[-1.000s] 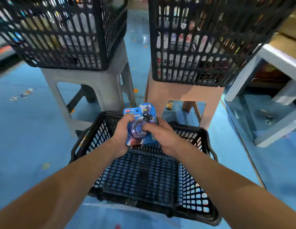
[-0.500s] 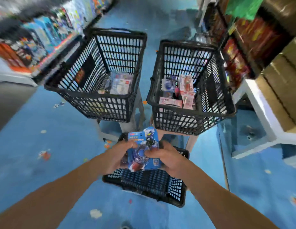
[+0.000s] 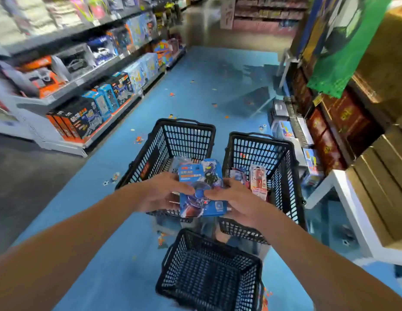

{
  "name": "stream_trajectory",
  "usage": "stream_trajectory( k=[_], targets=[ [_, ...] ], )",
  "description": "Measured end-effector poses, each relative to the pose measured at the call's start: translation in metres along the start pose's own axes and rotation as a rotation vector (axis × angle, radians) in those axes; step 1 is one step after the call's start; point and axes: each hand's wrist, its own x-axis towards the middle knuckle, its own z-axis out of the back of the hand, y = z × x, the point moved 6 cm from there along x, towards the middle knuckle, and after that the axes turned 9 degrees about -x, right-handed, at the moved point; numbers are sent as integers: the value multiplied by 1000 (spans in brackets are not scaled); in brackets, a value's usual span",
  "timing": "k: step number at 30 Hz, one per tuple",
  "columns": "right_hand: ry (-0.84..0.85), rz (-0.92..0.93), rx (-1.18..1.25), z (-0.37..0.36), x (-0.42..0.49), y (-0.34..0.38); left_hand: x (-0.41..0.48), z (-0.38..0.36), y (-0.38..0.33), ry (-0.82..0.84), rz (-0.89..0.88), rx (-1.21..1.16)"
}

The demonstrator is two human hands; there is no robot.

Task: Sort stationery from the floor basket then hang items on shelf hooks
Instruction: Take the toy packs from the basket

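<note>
A blue carded pack (image 3: 201, 189) is held upright in the air by both hands, in front of two raised black baskets. The left hand (image 3: 159, 194) is curled round the card's left edge, with the thumb laid on the front face. The right hand (image 3: 238, 203) is curled round the right edge, thumb likewise on the front (the fingers behind the card are hidden). A clear blister is seen on the card; the print is too blurred to be read.

The floor basket (image 3: 173, 263) is seen below the pack on the blue floor (image 3: 119, 221), its mesh bottom exposed. Packs in the left raised basket (image 3: 186, 138) are mostly hidden by the hands. In the right raised basket (image 3: 254, 151) a pink-and-red pack (image 3: 258, 180) is seen among others. Boxed toys are noted on the shelves (image 3: 99, 108) at left.
</note>
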Motion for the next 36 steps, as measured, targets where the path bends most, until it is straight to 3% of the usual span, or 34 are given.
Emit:
stream_trajectory(
  k=[6,17,22,26,32,36],
  targets=[
    [-116,79,59,-9,87,53,49,64,-53,-232,-115,-144],
    [-423,-156,49,1,343,16,274,198,-61,-280,-145,43],
    [-449,-318,-51,8,429,-28,358,240,-28,-250,-27,119],
    [-425,-389,-159,20,486,-69,407,260,1,-330,43,76],
    [-408,-475,-182,16,515,-86,447,270,37,-384,110,13],
    [-416,-534,-432,16,521,-87,464,271,53,-450,126,62]
  ],
)
